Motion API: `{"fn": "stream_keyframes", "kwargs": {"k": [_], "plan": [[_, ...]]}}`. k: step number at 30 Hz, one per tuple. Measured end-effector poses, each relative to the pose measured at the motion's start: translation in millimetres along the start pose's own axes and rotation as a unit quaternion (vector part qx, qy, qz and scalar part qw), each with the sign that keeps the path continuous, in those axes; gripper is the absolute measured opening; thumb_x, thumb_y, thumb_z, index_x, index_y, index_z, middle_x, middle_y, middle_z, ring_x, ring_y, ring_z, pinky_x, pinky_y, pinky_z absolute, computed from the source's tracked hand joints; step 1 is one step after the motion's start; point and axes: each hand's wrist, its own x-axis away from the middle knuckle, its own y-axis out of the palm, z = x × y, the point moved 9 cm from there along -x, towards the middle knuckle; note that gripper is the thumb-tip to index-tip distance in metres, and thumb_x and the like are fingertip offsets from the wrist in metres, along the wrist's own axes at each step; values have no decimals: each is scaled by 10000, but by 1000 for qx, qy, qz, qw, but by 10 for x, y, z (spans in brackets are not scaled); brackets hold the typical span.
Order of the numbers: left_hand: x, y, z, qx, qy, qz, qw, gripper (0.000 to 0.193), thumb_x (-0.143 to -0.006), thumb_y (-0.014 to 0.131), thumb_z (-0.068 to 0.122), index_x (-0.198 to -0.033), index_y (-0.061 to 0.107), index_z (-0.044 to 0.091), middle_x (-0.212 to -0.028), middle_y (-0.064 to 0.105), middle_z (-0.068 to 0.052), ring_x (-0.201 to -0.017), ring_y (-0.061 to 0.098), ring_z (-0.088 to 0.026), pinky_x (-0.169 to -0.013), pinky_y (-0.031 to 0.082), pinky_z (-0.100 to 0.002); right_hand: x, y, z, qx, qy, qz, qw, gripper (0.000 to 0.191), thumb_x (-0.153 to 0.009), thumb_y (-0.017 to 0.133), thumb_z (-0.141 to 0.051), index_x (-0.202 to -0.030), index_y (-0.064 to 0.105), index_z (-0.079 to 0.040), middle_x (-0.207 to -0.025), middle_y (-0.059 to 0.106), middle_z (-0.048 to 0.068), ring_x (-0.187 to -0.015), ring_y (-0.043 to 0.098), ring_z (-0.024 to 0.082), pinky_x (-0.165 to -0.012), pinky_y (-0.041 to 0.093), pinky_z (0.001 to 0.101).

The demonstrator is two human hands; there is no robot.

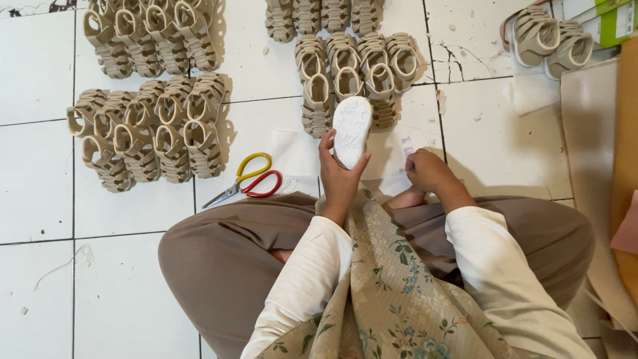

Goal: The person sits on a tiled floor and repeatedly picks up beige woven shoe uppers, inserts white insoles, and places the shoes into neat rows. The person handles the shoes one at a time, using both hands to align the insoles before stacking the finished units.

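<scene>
Sandal (351, 129) in left hand (339, 178); floor (133, 213) beside

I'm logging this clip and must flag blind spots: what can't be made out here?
Head view only:
- Upper side of the sandal in the left hand: turned away, only its white sole shows.
- What the right hand holds, if anything: fingers curl closed.
- Sandal rows at top: cut by the frame edge.
- Print on the paper: too small.

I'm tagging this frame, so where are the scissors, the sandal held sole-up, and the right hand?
scissors (247, 181): head view, on the handles where the yellow and red loops meet.
sandal (351, 126): head view, middle of its white sole.
right hand (428, 171): head view, back of the hand.
</scene>
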Motion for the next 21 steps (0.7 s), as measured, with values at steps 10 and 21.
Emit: {"fn": "stream_keyframes", "kwargs": {"k": [10, 21], "plan": [[291, 678, -912, 457, -429, -165, 762, 665, -1054, 243, 519, -1318, 588, 16, -1041, 703, -132, -732, 650, -195, -663, 545, -305, 439, -1052, -794, -246, -145, 235, 929, 209, -844, 617, 8, -1036, 558, -49, -1455, 509, 186, -1339, 509, 389, -1067, 449, 459], [109, 822, -833, 533, -345, -199, 747, 545, -1154, 275, 337, -1592, 456, 68, -1337, 658, -168, -1036, 700, -315, -622, 508, -314, 445, -1157, -1464, -76, -184, 258, 945, 410, -741, 551, 152, -1094, 662, -24, -1634, 354, 183, -1501, 246, 472, -1230, 253, 538]]}}
